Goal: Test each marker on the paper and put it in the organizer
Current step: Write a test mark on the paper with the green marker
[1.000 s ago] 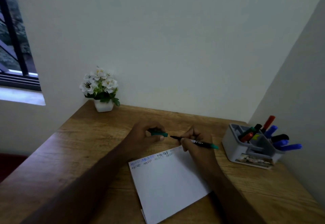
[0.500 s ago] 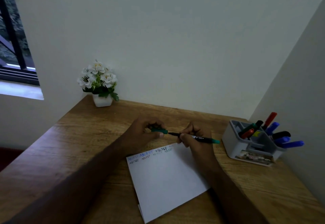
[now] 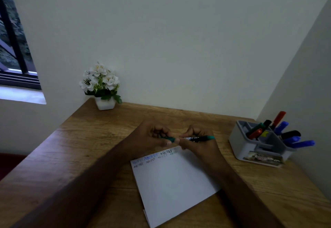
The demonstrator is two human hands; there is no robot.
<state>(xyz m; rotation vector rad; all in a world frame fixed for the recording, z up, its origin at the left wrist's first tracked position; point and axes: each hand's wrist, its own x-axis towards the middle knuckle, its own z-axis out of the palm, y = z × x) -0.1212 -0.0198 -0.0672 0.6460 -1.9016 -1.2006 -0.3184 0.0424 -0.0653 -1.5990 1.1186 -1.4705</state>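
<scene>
A thin black marker with green ends (image 3: 198, 138) lies level between my hands above the far edge of the white paper (image 3: 172, 183). My right hand (image 3: 195, 141) grips its barrel. My left hand (image 3: 154, 136) pinches the green cap (image 3: 170, 139), which sits against the marker's tip end. Short rows of test letters run along the paper's top edge. The grey organizer (image 3: 247, 149) stands at the right and holds several red, blue, black and green markers.
A small white pot of white flowers (image 3: 102, 88) stands at the back left corner of the wooden desk (image 3: 89, 147). Walls close in behind and on the right. A window sits at the far left.
The two hands have come together: the green cap in my left hand has closed the gap to the marker's bare tip and now meets it. The marker was lifted slightly off the paper.
</scene>
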